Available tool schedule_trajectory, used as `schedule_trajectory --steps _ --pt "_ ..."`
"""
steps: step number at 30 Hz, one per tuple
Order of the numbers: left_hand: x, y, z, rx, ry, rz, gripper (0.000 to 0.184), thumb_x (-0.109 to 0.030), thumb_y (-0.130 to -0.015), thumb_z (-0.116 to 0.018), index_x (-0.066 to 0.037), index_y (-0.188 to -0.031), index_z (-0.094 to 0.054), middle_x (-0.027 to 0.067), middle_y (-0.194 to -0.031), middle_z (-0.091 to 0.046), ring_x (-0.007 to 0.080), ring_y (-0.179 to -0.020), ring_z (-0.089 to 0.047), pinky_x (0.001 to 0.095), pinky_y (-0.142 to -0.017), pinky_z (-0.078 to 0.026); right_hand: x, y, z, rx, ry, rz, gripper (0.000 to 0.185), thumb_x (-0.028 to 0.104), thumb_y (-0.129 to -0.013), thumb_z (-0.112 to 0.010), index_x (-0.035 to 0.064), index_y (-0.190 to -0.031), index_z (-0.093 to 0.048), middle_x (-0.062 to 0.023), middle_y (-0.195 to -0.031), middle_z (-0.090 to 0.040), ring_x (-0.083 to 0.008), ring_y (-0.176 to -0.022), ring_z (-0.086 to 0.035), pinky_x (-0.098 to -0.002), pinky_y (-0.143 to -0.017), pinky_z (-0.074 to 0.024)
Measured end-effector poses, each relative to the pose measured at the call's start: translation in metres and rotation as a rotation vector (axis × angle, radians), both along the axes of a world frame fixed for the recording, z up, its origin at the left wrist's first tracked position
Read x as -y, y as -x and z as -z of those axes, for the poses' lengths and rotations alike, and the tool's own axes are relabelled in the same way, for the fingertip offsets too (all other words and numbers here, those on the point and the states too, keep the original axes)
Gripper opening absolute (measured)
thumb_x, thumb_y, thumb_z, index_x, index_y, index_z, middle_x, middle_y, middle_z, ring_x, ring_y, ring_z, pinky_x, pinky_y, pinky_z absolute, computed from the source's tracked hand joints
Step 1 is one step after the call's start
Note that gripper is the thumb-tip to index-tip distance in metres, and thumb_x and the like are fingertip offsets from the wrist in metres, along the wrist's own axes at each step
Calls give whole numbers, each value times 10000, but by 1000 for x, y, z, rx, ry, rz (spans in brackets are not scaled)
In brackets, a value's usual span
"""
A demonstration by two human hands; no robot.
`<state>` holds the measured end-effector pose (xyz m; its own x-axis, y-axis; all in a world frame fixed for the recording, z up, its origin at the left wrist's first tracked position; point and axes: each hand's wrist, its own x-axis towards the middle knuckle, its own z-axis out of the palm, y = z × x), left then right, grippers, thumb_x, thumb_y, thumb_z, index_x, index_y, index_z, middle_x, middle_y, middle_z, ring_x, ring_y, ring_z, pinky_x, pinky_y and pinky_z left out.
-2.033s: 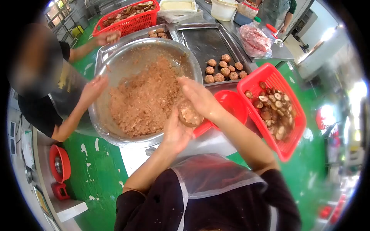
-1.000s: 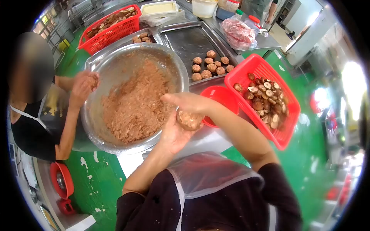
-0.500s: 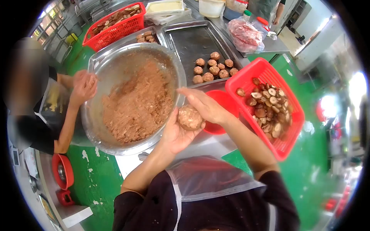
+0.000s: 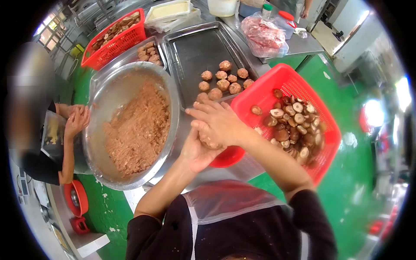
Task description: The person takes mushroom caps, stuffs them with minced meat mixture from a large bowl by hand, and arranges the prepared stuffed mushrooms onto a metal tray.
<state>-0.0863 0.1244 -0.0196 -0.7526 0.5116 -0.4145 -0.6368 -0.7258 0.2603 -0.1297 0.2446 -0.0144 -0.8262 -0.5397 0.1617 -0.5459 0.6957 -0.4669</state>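
Observation:
My left hand (image 4: 196, 151) is palm up in front of me, cupped under a meatball (image 4: 209, 142). Over the top lies my right hand (image 4: 222, 123), its palm pressed on the ball and its fingers stretched toward the left. Most of the meatball is hidden between the two palms. Left of my hands, a large steel bowl (image 4: 94, 149) holds a mound of minced meat (image 4: 141, 134). Just beyond them, several finished meatballs (image 4: 223, 82) sit on a dark metal tray (image 4: 190, 52).
A red basket (image 4: 323, 102) of cut mushrooms (image 4: 299, 123) stands at right, beside a red bowl (image 4: 227, 157). Across the bowl is a co-worker with hands (image 4: 77, 121) together. Farther back are another red basket (image 4: 138, 32), a small tray of meat pieces (image 4: 149, 53) and bagged meat (image 4: 262, 34).
My right hand has come down over the meatball, which showed openly before. The view has shifted, so the tray and bowl appear farther left. The co-worker's hands have lowered.

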Motion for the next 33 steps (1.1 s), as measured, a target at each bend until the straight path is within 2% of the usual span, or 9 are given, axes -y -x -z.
schedule_trajectory --steps 3,8,12,17,20,24,27,31,33 --pt "-10 16 10 -85 39 93 428 -438 -948 -315 -147 -1240 -432 51 -1191 -529 201 -1029 -557 366 -771 -511 -22 27 9 425 683 -110 518 492 -904 -339 138 -1243 -505 -140 -1327 -435 -336 -1229 -385 -538 -992 -282" --pt "-41 43 18 -81 158 34 414 -439 -942 -329 -199 -1270 -406 -1 -1261 -476 161 -1129 -493 342 -880 -458 -36 24 -3 -94 34 34 470 406 -852 -494 86 -1196 -523 -119 -1258 -488 -290 -1217 -386 -519 -969 -312" --pt "-61 72 9 -33 159 2 409 -456 -938 -329 -240 -1278 -400 -31 -1260 -478 149 -1140 -484 335 -908 -439 -58 44 5 -205 79 55 448 334 -828 -542 73 -1192 -521 -126 -1267 -480 -289 -1216 -394 -485 -989 -319" --pt "-56 147 25 -50 372 159 483 -499 -933 -291 -148 -1195 -495 52 -1135 -579 244 -1017 -570 362 -764 -490 -122 87 16 81 816 237 362 132 -863 -520 33 -1211 -504 -172 -1281 -466 -303 -1219 -411 -374 -1026 -313" --pt "-53 238 47 -167 523 132 562 -506 -943 -233 -58 -1145 -504 103 -1077 -591 296 -906 -601 385 -635 -494 -187 86 21 33 604 363 351 97 -842 -516 9 -1181 -518 -186 -1221 -513 -320 -1168 -463 -369 -987 -356" --pt "-80 354 76 -330 740 255 506 -468 -946 -314 -38 -1119 -518 123 -1048 -598 267 -903 -607 391 -653 -527 -238 53 52 305 595 576 280 59 -823 -538 -22 -1090 -557 -175 -1109 -567 -297 -1073 -534 -346 -905 -414" --pt "-110 421 107 -460 866 424 465 -455 -926 -404 -41 -1089 -538 101 -1015 -614 227 -903 -608 395 -666 -529 -260 36 60 383 563 771 217 27 -828 -544 -29 -1035 -578 -108 -963 -606 -164 -887 -592 -264 -793 -459" --pt "-145 468 146 -605 1063 649 469 -453 -882 -514 -34 -1090 -541 94 -996 -620 207 -921 -603 409 -710 -521 -275 21 64 423 674 921 202 -4 -851 -506 -33 -1039 -574 -67 -959 -603 -125 -879 -575 -262 -805 -461" --pt "-153 485 163 -647 1128 783 550 -460 -845 -569 -19 -1170 -522 120 -1087 -587 233 -988 -573 444 -746 -499 -282 18 69 463 706 968 215 -14 -845 -484 -31 -1039 -575 -60 -925 -605 -121 -885 -570 -258 -819 -450"
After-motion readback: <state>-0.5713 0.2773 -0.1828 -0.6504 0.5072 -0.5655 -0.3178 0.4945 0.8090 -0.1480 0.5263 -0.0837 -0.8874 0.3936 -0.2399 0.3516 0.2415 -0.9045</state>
